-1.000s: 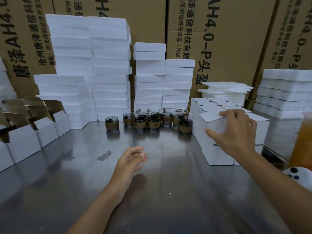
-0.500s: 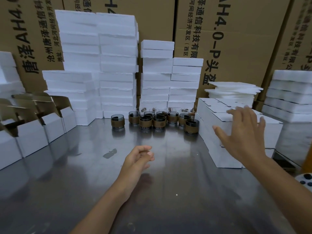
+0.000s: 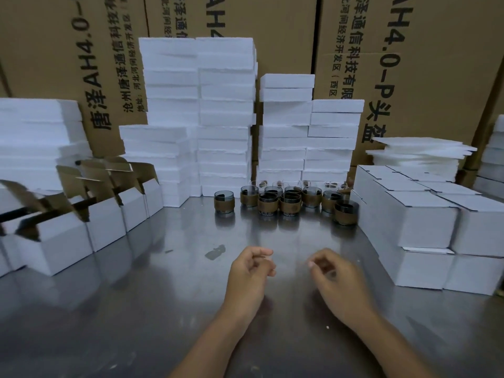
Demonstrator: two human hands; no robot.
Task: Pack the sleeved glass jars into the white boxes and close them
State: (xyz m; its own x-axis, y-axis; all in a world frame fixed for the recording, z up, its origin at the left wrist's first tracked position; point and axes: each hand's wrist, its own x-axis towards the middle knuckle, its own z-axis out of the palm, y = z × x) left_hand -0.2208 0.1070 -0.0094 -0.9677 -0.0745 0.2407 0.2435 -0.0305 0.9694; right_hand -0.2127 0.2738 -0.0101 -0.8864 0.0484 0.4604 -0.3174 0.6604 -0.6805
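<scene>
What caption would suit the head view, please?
Left hand and right hand, empty and loosely curled, before brown-sleeved glass jars on steel table.

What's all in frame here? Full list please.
jars: about nine, glass with brown sleeves, clustered at the table's back centre
open boxes: a row of at least four, white with brown insides, left side, flaps up
closed boxes: several, white, stacked two high on the right
foam slabs: many, white, in stacks behind the jars and at far left
foam sheets: one thin pile, white, behind the closed boxes
cartons: several, brown with black print, along the back
table: one, grey steel
dark patch: one, on the table; cannot tell what
left hand: loosely curled, empty, over the table
right hand: loosely curled, empty, beside it
</scene>
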